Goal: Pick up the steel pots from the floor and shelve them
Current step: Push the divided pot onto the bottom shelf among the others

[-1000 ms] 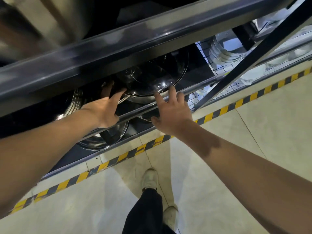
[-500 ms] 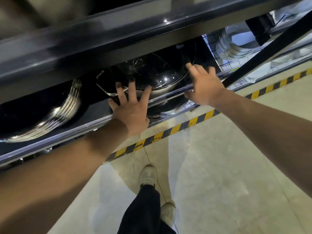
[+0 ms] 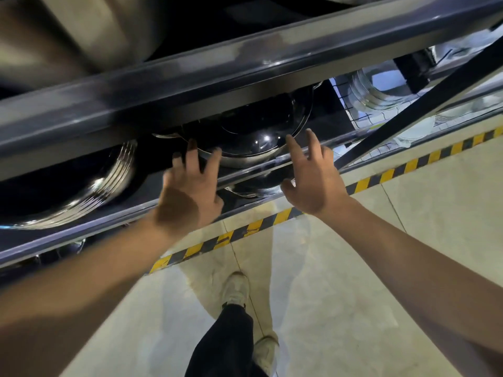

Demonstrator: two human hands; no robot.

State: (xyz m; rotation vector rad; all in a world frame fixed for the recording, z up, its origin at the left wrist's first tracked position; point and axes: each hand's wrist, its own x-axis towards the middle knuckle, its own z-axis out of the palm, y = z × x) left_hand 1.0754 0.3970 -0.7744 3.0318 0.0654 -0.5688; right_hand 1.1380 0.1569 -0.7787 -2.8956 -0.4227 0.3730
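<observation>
A steel pot sits on a dark metal shelf, its lid dark and shiny with a bright highlight near the middle. Both hands reach toward it from the near side. The left hand is spread, fingers apart, with the fingertips at the pot's near-left rim; whether they touch the steel or hover just short of it is hard to tell through the blur. The right hand is likewise spread and holds nothing, its fingers pointing at the pot's right rim, just beside it.

To the left on the same level lies a stack of pans (only the ribbed, gleaming edges catch the light). Far right, behind a wire grid, stands a stack of bowls. A dark brace slants across the right side of the rack.

Below, the floor is pale tile, with a yellow-and-black stripe running along the foot of the rack. A dark trouser leg and two light shoes show at the near edge.
</observation>
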